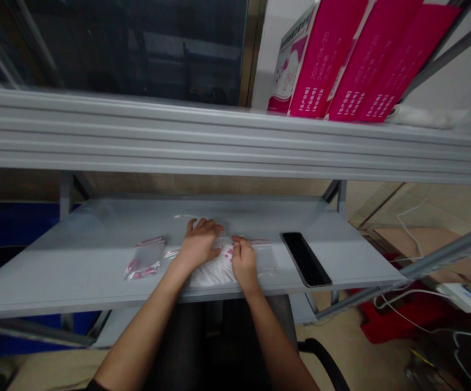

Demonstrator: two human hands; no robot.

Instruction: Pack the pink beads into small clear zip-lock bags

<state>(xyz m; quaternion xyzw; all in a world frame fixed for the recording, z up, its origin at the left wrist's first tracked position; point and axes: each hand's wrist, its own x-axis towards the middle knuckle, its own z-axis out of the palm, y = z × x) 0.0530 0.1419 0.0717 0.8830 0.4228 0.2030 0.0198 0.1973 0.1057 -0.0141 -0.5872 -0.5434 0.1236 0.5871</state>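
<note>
A soft white bundle with pink dots [214,273] lies at the front of the grey table, in front of me. It may be cloth or a filled bag; its kind is unclear. My left hand [200,243] rests over its upper left side, fingers apart and slightly bent. On the right edge, my right hand [244,262] has its fingers closed around the dotted part. Beneath and beside the bundle is a clear zip bag [265,258] with a pink stripe along its top. To the left lie small clear zip bags [148,259] with pink marks.
A black phone [305,258] lies on the table [96,228] right of my hands. Above runs a grey metal shelf beam [157,138], carrying several pink boxes [325,60]. White cables [410,293] and a red object [406,315] are at the lower right. A chair armrest [325,358] is beside me.
</note>
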